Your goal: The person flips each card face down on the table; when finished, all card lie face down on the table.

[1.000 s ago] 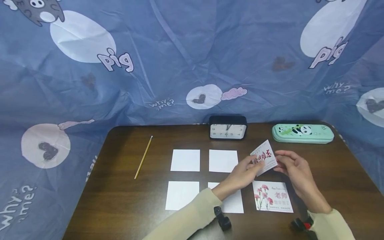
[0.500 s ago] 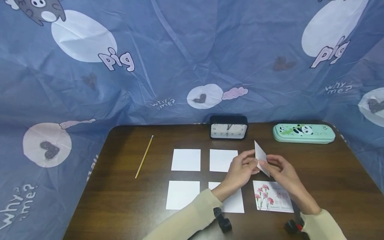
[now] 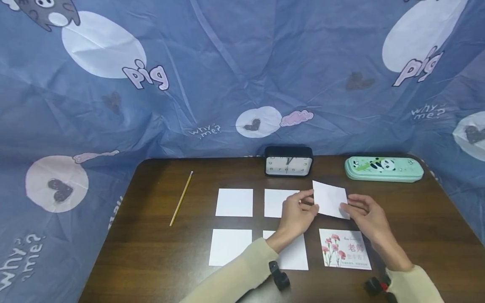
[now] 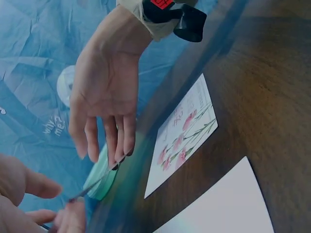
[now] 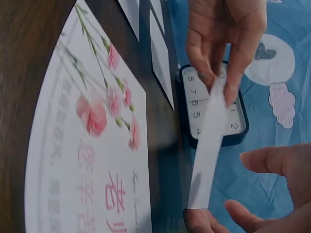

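Observation:
A white card [image 3: 330, 200] is raised off the table, its blank side toward the head camera. My left hand [image 3: 296, 216] pinches its left edge between thumb and fingers. At the opposite edge, my right hand [image 3: 373, 221] holds the card with its thumb in front and other fingers partly hidden behind. The right wrist view shows the card [image 5: 209, 150] nearly edge-on between both hands. Below it lies a greeting card [image 3: 342, 254] printed with pink carnations and red characters. Several blank white cards [image 3: 234, 203] lie left of the hands; my left arm partly covers one.
A black-framed clock [image 3: 289, 162] stands at the back of the brown table [image 3: 151, 252]. A green panda pencil case [image 3: 384, 169] lies at the back right, and a yellow pencil [image 3: 182, 198] at the left. Blue patterned cloth [image 3: 212, 54] hangs behind.
The held card has turned from its red-lettered printed side, through nearly edge-on, to its blank side. My right hand moved left to the card, then back right with its edge.

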### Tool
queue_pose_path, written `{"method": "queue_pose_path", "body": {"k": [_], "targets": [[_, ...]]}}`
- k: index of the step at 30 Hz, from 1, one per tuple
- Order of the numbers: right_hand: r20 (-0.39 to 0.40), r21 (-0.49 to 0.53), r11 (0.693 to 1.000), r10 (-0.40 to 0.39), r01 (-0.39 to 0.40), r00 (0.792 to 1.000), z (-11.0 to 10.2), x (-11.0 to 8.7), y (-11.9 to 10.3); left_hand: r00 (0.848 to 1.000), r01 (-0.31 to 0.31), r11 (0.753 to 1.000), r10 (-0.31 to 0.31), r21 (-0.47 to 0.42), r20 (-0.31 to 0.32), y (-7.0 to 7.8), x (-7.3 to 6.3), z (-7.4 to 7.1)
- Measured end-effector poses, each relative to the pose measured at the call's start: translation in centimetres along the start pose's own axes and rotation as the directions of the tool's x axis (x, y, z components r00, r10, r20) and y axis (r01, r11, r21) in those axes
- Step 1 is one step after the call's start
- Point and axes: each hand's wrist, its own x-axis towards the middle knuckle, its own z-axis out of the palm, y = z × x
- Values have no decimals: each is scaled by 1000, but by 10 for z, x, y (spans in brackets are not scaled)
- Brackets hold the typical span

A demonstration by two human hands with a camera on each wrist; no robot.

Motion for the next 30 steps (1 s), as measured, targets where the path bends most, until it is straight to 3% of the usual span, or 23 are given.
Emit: {"method": "queue_pose_path", "body": {"k": [5, 16, 30], "targets": [[22, 5, 1000, -17, 17, 1000, -3, 4, 3, 998, 50, 995, -52, 87, 19, -3, 0, 0], [23, -34, 999, -18, 19, 1000, -8, 15, 14, 984, 133, 987, -142, 89, 106, -8, -1, 5], [15, -42, 999, -12, 13, 1000, -9, 13, 18, 978, 151, 982, -165, 110, 130, -7, -4, 4]]}}
